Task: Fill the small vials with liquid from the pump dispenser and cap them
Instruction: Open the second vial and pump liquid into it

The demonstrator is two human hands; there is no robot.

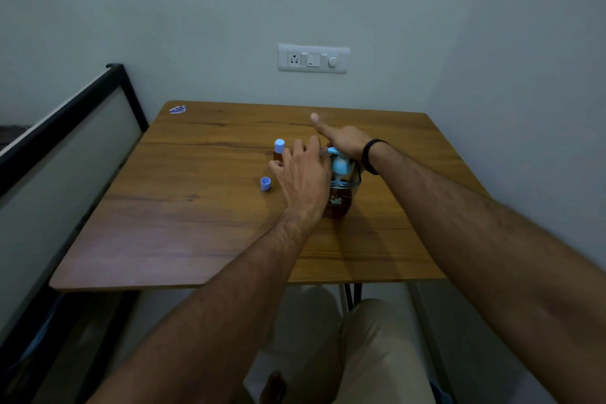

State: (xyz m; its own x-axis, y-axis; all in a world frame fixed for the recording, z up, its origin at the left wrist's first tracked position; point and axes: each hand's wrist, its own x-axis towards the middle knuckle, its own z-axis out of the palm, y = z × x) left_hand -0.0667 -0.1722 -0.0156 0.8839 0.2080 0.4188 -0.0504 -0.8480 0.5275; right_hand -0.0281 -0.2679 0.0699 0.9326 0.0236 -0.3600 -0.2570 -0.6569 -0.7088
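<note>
Loose blue cap (265,183) on wooden table (196,207). Capped amber vial (278,150) upright behind it. Left hand (303,174) beside pump nozzle, grip hidden, cannot tell. Pump dispenser (341,184) centre. Right hand (344,141) flat on pump head, thumb extended.

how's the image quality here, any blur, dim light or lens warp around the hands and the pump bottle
Head view: dim, flat, bluish light with soft shadows; wide-angle warp stretches the forearms and bends the table edges; the right hand on the pump dispenser has a slightly smeared fingertip; the left hand hides whatever it holds at the nozzle; the capped vial and loose cap read clearly.
</note>
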